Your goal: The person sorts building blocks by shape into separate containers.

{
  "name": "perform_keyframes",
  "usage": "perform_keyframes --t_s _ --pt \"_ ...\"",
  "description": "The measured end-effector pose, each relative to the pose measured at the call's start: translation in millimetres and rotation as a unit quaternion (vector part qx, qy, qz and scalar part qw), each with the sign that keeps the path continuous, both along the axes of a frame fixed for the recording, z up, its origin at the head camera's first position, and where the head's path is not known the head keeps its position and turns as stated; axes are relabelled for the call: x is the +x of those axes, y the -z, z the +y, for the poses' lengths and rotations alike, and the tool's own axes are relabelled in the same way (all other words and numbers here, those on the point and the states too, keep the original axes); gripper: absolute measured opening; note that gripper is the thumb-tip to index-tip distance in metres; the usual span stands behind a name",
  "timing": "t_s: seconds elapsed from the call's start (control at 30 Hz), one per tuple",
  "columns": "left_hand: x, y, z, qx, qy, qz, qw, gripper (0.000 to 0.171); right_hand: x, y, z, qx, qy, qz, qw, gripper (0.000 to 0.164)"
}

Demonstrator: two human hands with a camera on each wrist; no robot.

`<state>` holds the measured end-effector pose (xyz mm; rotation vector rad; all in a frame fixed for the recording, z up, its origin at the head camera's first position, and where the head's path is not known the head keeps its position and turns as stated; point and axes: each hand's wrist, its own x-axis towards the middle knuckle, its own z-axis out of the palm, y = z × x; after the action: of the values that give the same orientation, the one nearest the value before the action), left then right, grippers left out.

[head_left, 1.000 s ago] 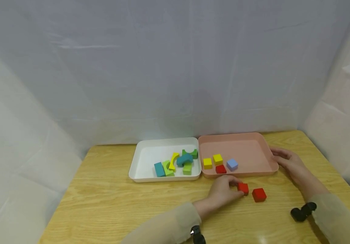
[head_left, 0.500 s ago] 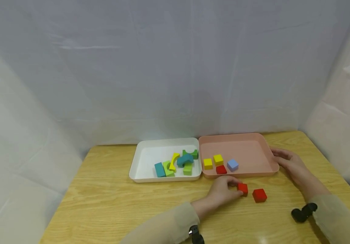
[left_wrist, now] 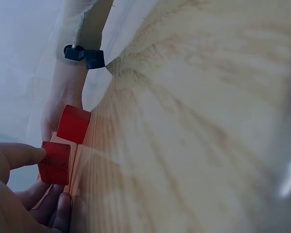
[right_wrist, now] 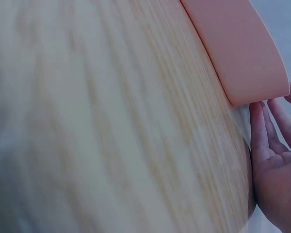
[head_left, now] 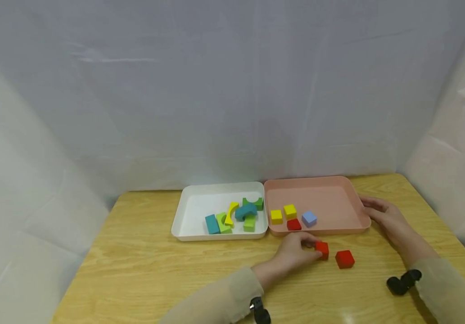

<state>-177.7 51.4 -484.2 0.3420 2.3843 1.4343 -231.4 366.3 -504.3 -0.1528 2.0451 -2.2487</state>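
In the head view my left hand [head_left: 295, 253], just in front of the pink tray, pinches a red cube [head_left: 322, 250] between thumb and fingers. The left wrist view shows the thumb on one face of that cube [left_wrist: 55, 162]. A second red block [head_left: 344, 259] lies on the table to its right. My right hand [head_left: 388, 220] rests at the right end of the pink tray [head_left: 333, 198]; in the right wrist view its fingers reach straight to the tray's outer wall [right_wrist: 247, 58]. Inside the tray lie two yellow cubes [head_left: 290, 211], a red block [head_left: 294, 224] and a light blue cube [head_left: 309, 219].
A white tray [head_left: 196, 211] stands left against the pink one, holding several blocks, among them a yellow arch [head_left: 231, 214] and a teal arch [head_left: 246, 211]. Pale sheeting [head_left: 232, 99] hangs behind and beside the wooden table [head_left: 143, 270].
Both hands keep nearly the same place. My left hand, with the red cube, has shifted very slightly left; the trays and other blocks stand as before.
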Motion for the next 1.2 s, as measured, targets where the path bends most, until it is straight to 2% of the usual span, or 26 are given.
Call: perform_keyframes --t_s 0.3,0.47,0.83,1.2 --pt "-0.7 -3.3 -2.7 0.023 0.004 -0.018 0.9996 0.022 -2.3 0.8 2.2 -0.005 -0.005 0.002 1.000 0.037" --pt "-2.3 -1.6 -3.5 0.032 0.009 -0.017 0.9993 0.023 -2.4 1.1 2.9 -0.022 -0.012 0.002 1.000 0.037" --pt "-0.3 1.5 -3.4 0.064 0.021 -0.039 0.9970 0.025 -1.5 1.7 4.1 -0.012 -0.002 0.004 1.000 0.038" --pt "0.2 -9.4 -7.9 0.077 0.053 -0.024 0.9953 0.027 -0.9 1.2 2.9 -0.003 0.000 0.003 1.000 0.036"
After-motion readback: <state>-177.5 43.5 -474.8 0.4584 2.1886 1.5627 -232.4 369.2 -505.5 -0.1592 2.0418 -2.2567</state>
